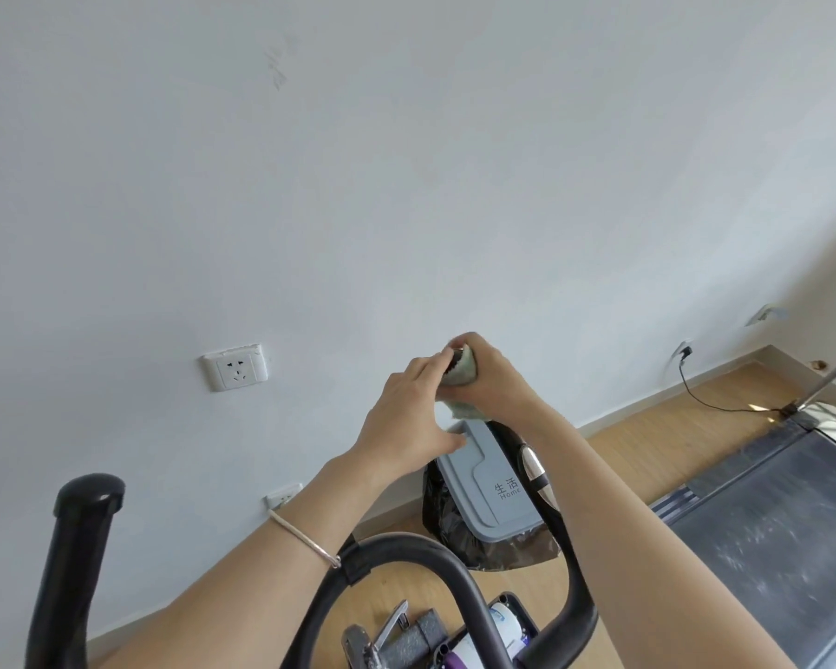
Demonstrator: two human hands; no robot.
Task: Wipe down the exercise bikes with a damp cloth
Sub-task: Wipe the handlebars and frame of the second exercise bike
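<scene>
A pale green cloth point(462, 379) is wrapped round the top end of the exercise bike's right handlebar point(546, 485), a black curved bar with a chrome patch. My right hand point(491, 374) grips the cloth around that bar end. My left hand point(409, 417) reaches in from the left, its fingertips touching the cloth at the tip; a thin bracelet sits on its wrist. The bike's left handlebar point(80, 538) stands upright at the lower left. A black looped bar point(416, 552) and the console area point(503, 625) lie below.
A grey-lidded bin point(488, 490) with a black liner stands against the white wall behind the bar. Wall sockets point(235, 371) are on the left. A treadmill deck point(768, 519) fills the right, with a cable point(710, 400) on the wooden floor.
</scene>
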